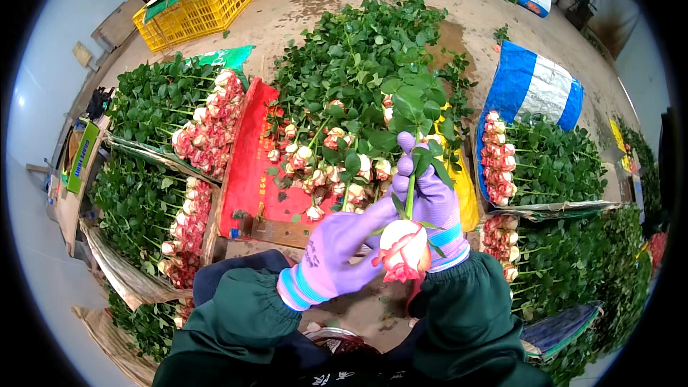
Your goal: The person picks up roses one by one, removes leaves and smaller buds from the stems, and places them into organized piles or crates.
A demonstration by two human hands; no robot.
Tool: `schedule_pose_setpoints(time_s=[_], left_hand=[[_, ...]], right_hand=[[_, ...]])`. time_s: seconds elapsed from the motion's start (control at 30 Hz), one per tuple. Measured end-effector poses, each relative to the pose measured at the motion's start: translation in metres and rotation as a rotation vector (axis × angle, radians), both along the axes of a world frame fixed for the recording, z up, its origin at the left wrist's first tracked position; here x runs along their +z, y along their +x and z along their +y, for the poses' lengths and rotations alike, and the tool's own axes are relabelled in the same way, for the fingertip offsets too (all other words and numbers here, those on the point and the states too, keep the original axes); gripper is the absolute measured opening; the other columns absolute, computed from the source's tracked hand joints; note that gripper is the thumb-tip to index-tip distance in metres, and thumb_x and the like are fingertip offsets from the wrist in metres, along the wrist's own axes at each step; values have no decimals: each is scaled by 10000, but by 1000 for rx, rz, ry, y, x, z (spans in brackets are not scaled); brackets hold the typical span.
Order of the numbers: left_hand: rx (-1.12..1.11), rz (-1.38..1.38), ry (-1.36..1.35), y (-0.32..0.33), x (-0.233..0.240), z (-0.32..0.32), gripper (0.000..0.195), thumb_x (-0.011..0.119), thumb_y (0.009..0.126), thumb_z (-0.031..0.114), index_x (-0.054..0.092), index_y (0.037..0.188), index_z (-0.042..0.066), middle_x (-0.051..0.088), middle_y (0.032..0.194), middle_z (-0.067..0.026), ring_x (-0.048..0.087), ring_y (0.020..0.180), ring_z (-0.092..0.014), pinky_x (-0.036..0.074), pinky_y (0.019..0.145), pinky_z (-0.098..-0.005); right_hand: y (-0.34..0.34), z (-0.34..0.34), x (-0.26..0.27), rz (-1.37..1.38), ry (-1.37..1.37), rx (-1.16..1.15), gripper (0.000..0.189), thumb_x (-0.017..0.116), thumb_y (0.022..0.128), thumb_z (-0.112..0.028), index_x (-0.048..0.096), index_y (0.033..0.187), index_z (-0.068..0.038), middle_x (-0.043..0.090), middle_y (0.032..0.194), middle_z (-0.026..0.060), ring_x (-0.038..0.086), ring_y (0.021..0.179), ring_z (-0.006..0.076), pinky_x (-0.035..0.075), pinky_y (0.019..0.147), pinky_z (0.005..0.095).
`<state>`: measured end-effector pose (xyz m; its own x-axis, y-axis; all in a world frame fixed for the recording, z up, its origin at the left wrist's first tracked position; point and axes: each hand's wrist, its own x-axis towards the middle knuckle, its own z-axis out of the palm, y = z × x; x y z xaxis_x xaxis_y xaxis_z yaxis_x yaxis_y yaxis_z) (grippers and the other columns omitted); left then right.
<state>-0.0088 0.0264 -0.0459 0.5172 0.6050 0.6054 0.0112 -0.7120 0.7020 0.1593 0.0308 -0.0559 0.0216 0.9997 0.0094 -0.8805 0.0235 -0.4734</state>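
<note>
My right hand (430,193), in a lilac glove with a blue-striped cuff, holds a leafy rose stem upside down, its leaves pointing away from me. The pink-edged cream rose bloom (404,250) hangs at the near end. Beside the bloom is my left hand (344,252), gloved alike, its fingers partly curled near the flower's neck; whether they touch it is hard to tell. Beyond both hands a large heap of cut roses (349,80) lies with leaves and blooms over a red sheet (242,172) and a yellow sheet (467,188).
Rose bunches (207,123) lie stacked between sheets at the left, and more rose bunches (553,166) at the right by a blue and white sack (543,86). A wooden board (282,232) edges the red sheet. A yellow plastic crate (215,0) stands at the back left.
</note>
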Motion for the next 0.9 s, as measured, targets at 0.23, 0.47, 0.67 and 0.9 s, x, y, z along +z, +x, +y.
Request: schedule_pose_setpoints(time_s=[0.23,0.47,0.67,0.9], left_hand=[[-158,-106,128,26,14,-4,565,675,720,108,527,1262,41,655,873,-123,626,722,-324,468,614,-394],[-374,805,183,12,-42,-39,571,566,840,235,406,1374,112,575,832,-92,596,659,-262,452,565,-387],[-516,775,118,-26,-112,-79,546,514,907,300,379,1391,87,550,761,-124,551,618,-312,424,573,-421],[-433,818,113,-50,-131,-89,397,518,857,269,555,1212,97,568,654,-97,556,600,-302,396,562,-399]], right_hand=[[9,-8,18,-8,-36,56,419,517,976,-278,448,1337,-76,600,890,14,578,705,120,465,585,262],[25,-23,-52,-1461,147,16,217,640,864,-243,662,1049,-132,678,764,33,647,690,182,507,641,329],[25,-112,-111,-2359,210,469,145,662,749,-248,642,768,-106,638,754,132,625,753,333,473,616,447],[32,-141,-196,-2656,35,809,197,654,688,-146,666,885,-143,662,827,101,660,807,295,513,653,409]])
